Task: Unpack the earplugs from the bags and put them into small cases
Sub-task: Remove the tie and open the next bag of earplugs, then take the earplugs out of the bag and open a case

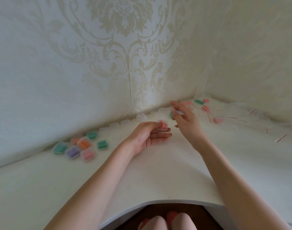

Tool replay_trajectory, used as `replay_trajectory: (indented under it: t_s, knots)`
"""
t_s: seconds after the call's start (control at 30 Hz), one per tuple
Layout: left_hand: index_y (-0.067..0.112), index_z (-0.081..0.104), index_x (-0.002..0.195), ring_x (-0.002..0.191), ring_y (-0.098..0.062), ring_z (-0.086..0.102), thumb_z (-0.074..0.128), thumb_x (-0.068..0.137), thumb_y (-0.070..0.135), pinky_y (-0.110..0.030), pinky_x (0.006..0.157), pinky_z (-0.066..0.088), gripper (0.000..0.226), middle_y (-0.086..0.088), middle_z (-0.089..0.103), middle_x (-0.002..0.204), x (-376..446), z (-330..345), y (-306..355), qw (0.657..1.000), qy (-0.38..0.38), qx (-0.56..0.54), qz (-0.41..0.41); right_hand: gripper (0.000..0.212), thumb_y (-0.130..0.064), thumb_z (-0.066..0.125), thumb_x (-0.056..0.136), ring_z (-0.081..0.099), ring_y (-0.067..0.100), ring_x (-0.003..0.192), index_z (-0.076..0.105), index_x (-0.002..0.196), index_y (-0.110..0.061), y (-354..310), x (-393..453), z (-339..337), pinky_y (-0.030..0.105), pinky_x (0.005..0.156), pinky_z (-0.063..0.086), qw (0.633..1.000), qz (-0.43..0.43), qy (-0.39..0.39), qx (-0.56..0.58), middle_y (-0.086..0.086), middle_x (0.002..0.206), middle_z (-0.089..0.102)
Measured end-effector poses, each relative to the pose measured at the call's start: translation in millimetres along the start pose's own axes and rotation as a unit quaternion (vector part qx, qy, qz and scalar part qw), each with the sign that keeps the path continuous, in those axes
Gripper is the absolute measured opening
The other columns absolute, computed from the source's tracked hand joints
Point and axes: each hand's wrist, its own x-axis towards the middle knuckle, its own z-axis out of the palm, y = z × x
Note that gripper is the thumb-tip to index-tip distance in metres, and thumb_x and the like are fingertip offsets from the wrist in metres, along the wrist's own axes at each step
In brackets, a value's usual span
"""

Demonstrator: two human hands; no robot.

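Observation:
My left hand (148,136) lies palm up on the white table (158,171) and pinches a small clear case (162,125) with pink earplugs inside, between thumb and fingers. Stretched toward the back right, my right hand (183,116) has its fingers curled round a clear bag (179,112); what it holds is blurred. A green earplug (171,115) shows just left of that hand. More bagged earplugs, pink (186,103) and green (198,101), lie near the corner.
Several filled cases (83,144) in green, orange, purple and pink cluster at the left by the wall. Empty clear cases (118,126) line the wall's foot. Torn red-edged bag strips (258,127) litter the right side. Patterned walls (108,63) close in the back and right.

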Motion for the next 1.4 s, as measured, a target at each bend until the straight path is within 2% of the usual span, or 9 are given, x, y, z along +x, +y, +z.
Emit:
replay_trajectory:
  t_s: [0.13,0.27,0.33,0.47,0.67,0.9,1.1,1.23,1.4]
  knots:
    - [0.003,0.064,0.09,0.08,-0.021,0.072,0.05,0.097,0.018,-0.028,0.07,0.059,0.022,-0.017,0.07,0.093,-1.0,-1.1,0.6,1.0,-0.003,-0.008,-0.009,0.027,-0.028,0.04,0.102,0.061,0.009,0.091,0.063,0.115,-0.024,-2.2,-2.6,2.4,0.018,0.069,0.051,0.998,0.017,-0.051,0.018,-0.017,0.103,0.06]
    - [-0.003,0.064,0.099,0.086,-0.027,0.071,0.043,0.099,0.029,-0.034,0.082,0.057,0.038,-0.021,0.069,0.097,-0.8,-6.3,3.7,0.995,-0.013,-0.094,-0.032,0.023,-0.02,0.045,0.1,0.066,0.015,0.089,0.067,0.097,-0.014,-1.5,-0.8,1.9,0.023,0.07,0.054,0.998,0.024,-0.051,0.041,-0.01,0.098,0.067]
    - [-0.002,0.064,0.098,0.087,-0.024,0.071,0.049,0.097,0.028,-0.032,0.083,0.057,0.034,-0.019,0.069,0.098,-0.6,-6.5,4.1,0.996,-0.014,-0.084,-0.028,0.014,-0.016,0.055,0.095,0.068,0.016,0.089,0.066,0.103,-0.018,2.6,-2.0,2.1,0.023,0.074,0.054,0.998,0.0,-0.064,0.016,-0.009,0.102,0.066]
    - [0.001,0.066,0.093,0.087,-0.017,0.072,0.055,0.092,0.006,-0.025,0.078,0.058,0.012,-0.012,0.073,0.094,-1.3,-4.9,-0.1,1.0,-0.016,-0.013,0.022,0.042,-0.023,0.067,0.087,0.064,0.012,0.085,0.049,0.122,-0.041,5.8,-3.9,3.1,0.019,0.076,0.052,0.998,-0.013,-0.067,-0.015,-0.009,0.111,0.055]
    - [-0.001,0.058,0.099,0.085,-0.02,0.072,0.047,0.099,0.012,-0.025,0.074,0.057,0.017,-0.011,0.074,0.089,-1.5,-8.6,-1.9,0.997,-0.022,0.032,0.06,0.03,-0.024,0.06,0.093,0.067,0.015,0.084,0.055,0.122,-0.024,8.4,-4.2,9.6,0.028,0.075,0.057,0.995,0.004,-0.104,-0.007,-0.003,0.105,0.062]
    - [0.011,0.04,0.088,0.066,-0.017,0.059,0.052,0.094,0.012,-0.045,0.076,0.057,0.014,-0.012,0.059,0.082,-11.2,-6.2,5.7,0.967,0.122,0.18,0.136,0.021,-0.027,0.047,0.099,0.064,0.006,0.073,0.056,0.116,-0.019,11.8,0.7,5.7,0.022,0.064,0.051,0.999,0.025,-0.012,0.022,-0.003,0.101,0.061]
    - [0.01,0.054,0.082,0.061,-0.013,0.055,0.047,0.095,0.004,-0.023,0.056,0.055,0.016,-0.006,0.057,0.07,-50.7,-53.1,55.3,0.955,0.226,0.148,0.124,0.017,-0.024,0.047,0.099,0.061,0.004,0.068,0.058,0.11,-0.018,21.3,0.7,2.6,0.018,0.06,0.045,0.999,0.024,0.022,-0.028,-0.005,0.094,0.06]
    - [0.02,0.068,0.083,0.072,-0.019,0.059,0.065,0.082,0.012,-0.032,0.071,0.051,0.009,-0.002,0.066,0.07,-86.4,-110.9,56.1,0.911,0.252,0.323,0.053,0.016,-0.025,0.044,0.1,0.059,0.007,0.068,0.056,0.109,-0.019,21.3,-0.6,4.9,0.02,0.059,0.043,0.999,0.024,0.017,-0.023,-0.007,0.089,0.059]
    - [0.015,0.06,0.087,0.054,-0.019,0.054,0.07,0.081,0.016,-0.025,0.048,0.038,0.012,0.001,0.068,0.06,-98.7,-133.7,38.7,0.877,0.332,0.344,0.048,0.017,-0.024,0.043,0.1,0.058,0.009,0.067,0.057,0.107,-0.017,23.3,-2.6,10.0,0.023,0.061,0.044,0.999,0.016,0.012,-0.04,-0.004,0.089,0.06]
